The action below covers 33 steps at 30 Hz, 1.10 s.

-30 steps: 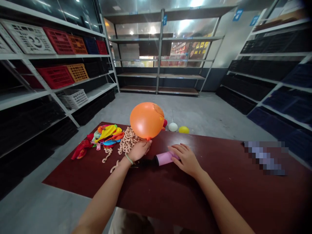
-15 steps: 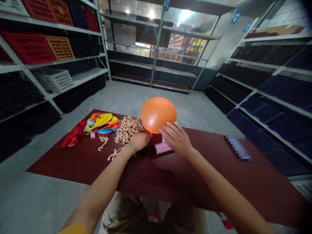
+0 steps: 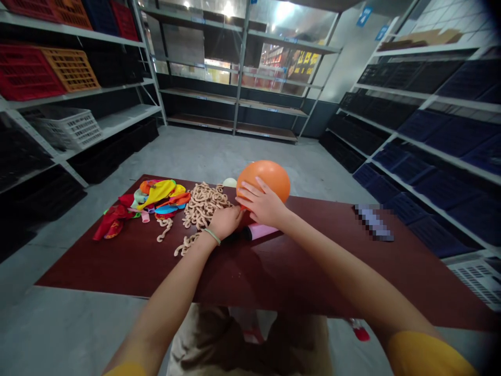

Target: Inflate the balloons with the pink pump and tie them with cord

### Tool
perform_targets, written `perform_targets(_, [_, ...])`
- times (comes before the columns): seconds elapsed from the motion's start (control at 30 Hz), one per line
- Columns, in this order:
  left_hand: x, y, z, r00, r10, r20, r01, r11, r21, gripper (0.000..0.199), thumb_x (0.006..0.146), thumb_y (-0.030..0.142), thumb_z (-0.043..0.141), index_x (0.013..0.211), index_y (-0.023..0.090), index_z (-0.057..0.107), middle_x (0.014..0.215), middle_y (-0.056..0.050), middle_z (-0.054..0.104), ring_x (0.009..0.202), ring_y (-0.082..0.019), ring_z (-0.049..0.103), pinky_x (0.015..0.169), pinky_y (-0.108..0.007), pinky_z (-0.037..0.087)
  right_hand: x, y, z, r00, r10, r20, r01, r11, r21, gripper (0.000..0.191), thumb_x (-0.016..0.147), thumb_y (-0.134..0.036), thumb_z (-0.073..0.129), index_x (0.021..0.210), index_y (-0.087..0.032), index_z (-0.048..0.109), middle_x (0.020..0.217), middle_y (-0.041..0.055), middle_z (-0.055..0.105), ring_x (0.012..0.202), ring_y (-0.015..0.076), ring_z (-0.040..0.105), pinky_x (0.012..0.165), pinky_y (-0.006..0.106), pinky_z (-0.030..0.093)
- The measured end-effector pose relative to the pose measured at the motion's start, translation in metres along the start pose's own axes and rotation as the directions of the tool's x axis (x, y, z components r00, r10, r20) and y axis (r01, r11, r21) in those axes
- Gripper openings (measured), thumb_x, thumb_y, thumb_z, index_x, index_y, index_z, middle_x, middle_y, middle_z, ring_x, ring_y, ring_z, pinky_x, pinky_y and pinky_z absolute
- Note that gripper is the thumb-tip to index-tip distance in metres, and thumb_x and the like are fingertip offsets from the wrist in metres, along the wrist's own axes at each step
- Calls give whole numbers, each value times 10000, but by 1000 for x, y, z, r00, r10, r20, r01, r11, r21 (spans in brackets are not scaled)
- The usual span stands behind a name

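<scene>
An inflated orange balloon (image 3: 272, 175) is held up over the far edge of the dark red table (image 3: 313, 266). My left hand (image 3: 226, 222) pinches it at the neck, at its lower left. Across the front of the balloon lies my right hand (image 3: 262, 201), fingers spread and touching its surface. Below the hands a pink cylinder with a black end (image 3: 262, 231) rests on the table, partly covered by my right hand and wrist. Just left of my left hand is a heap of beige, twisted, rope-like pieces (image 3: 205, 203).
Limp, colourful balloons (image 3: 160, 196) lie in a pile at the table's left. A pixelated flat object (image 3: 373, 222) is at the right. A pale round thing (image 3: 229, 182) shows behind the beige heap. Shelves with crates (image 3: 70, 68) stand on both sides, with racks (image 3: 270, 107) beyond.
My right hand has moved left from the balloon's lower right side onto its front. The balloon has shifted slightly right relative to my left hand, which still pinches its neck.
</scene>
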<state>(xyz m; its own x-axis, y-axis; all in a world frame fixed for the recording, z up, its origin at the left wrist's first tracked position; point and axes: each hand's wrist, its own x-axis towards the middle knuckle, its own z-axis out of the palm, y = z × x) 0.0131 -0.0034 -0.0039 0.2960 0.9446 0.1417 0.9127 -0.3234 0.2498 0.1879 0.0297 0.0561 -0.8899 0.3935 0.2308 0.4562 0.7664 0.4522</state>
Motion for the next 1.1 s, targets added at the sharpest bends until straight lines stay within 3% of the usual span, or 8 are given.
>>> perform_targets(0.23, [-2, -2, 1, 998, -43, -54, 38, 995, -93, 476, 1031, 442, 250, 1019, 155, 630, 865, -135, 708, 775, -248, 680, 693, -316, 451, 5, 11, 15, 996, 20, -83, -22, 999, -31, 390, 907, -325, 575, 1285, -247, 628, 1428, 62, 557, 1421, 292, 361, 1204, 614, 121])
perform_targets(0.37, [-1, -2, 1, 990, -72, -123, 25, 938, -346, 433, 1021, 460, 297, 856, 189, 592, 760, -73, 643, 710, -205, 619, 663, -287, 418, 3, 14, 27, 986, 10, -165, -22, 997, -71, 314, 926, -255, 550, 1218, -263, 665, 1382, 37, 599, 1407, 276, 385, 1201, 613, 153])
perform_targets(0.43, [2, -2, 2, 981, -144, -130, 44, 816, -576, 438, 1016, 464, 307, 750, 201, 536, 677, -37, 578, 637, -176, 566, 617, -272, 397, 0, 16, 32, 977, -2, -212, -19, 995, -99, 288, 938, -231, 531, 1185, -252, 677, 1371, 34, 609, 1403, 274, 393, 1200, 612, 166])
perform_targets(0.5, [5, -2, 3, 971, -236, -47, 100, 573, -814, 430, 1006, 462, 330, 696, 205, 480, 599, -5, 498, 539, -144, 491, 545, -256, 368, -4, 18, 34, 969, -5, -247, -23, 993, -114, 279, 946, -215, 520, 1174, -243, 679, 1363, 34, 615, 1401, 276, 399, 1198, 615, 175])
perform_targets(0.57, [7, -2, 3, 962, -264, 68, 156, 328, -932, 402, 999, 445, 346, 694, 205, 453, 553, 27, 429, 458, -114, 409, 478, -238, 335, -8, 21, 35, 966, 7, -257, -34, 994, -102, 290, 943, -200, 528, 1192, -247, 670, 1361, 33, 618, 1402, 276, 401, 1194, 619, 186])
perform_targets(0.63, [7, -2, 1, 962, -239, 135, 180, 181, -967, 350, 988, 414, 383, 734, 193, 479, 561, 45, 422, 429, -89, 378, 444, -214, 326, -12, 24, 33, 969, 28, -247, -46, 996, -70, 316, 930, -187, 549, 1218, -257, 659, 1368, 31, 614, 1404, 278, 399, 1190, 625, 193])
perform_targets(0.83, [5, -5, -8, 947, -231, 223, 239, 44, -970, 172, 881, 285, 644, 799, 143, 590, 670, 4, 610, 516, -62, 538, 488, -161, 437, -19, 30, 23, 981, 13, -194, -33, 994, -101, 332, 931, -168, 545, 1235, -249, 648, 1393, 39, 594, 1397, 282, 406, 1188, 629, 196])
perform_targets(1.1, [2, 5, -16, 920, -189, 342, 317, -154, -936, 87, 925, 186, 600, 866, 122, 596, 964, -130, 747, 708, -112, 701, 615, -205, 562, -14, 25, 17, 982, -33, -186, 3, 987, -161, 344, 937, -175, 530, 1255, -255, 635, 1398, 33, 588, 1404, 282, 391, 1186, 642, 193])
